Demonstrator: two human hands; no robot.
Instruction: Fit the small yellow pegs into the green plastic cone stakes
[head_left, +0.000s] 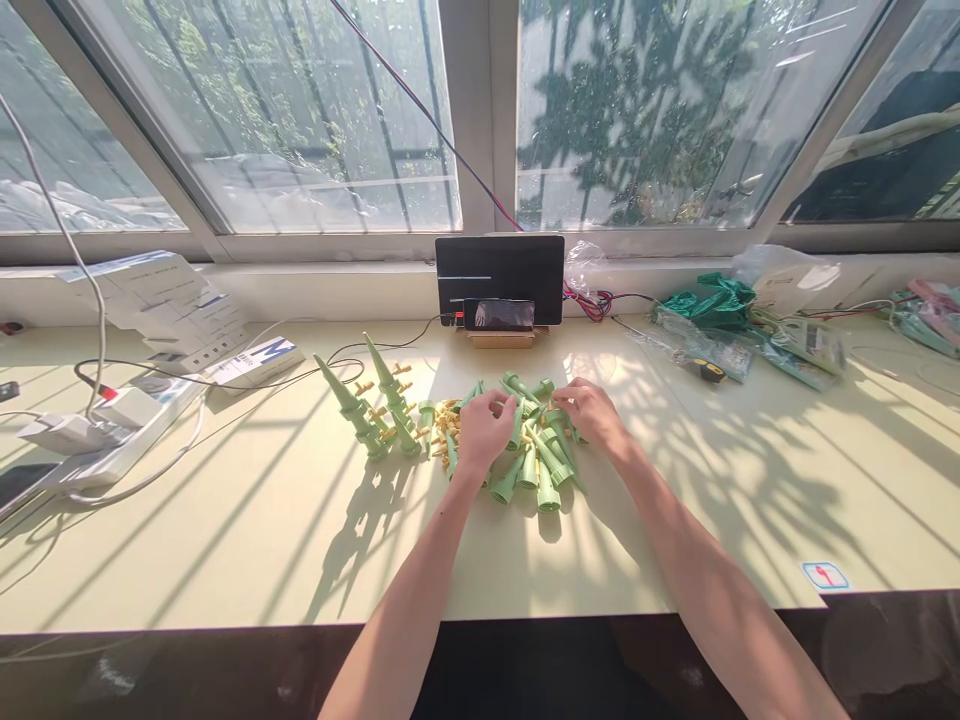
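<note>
**Pale-green hollow plastic cones point(549, 460) lie heaped on a sunlit cream tabletop point(255, 560)**

The heap sits at the middle of the table, several of its open round ends facing the near edge. Small yellow plastic pieces point(445, 428) lie along its left side. The two hands are apart, one at each side of the heap. The left hand point(486, 428) curls over it, thumb and fingers bent toward each other beside a cone; whether they grip it, I cannot tell. The right hand point(589, 410) reaches to the upper right of the heap, fingertips drawn close; what lies between them cannot be made out.

To the left, two slim pale-green stacks of cones point(351, 408) stand points up, yellow pieces jutting from their sides. Behind the heap, a dark phone point(500, 315) leans before a larger black flat screen point(517, 268).
</note>
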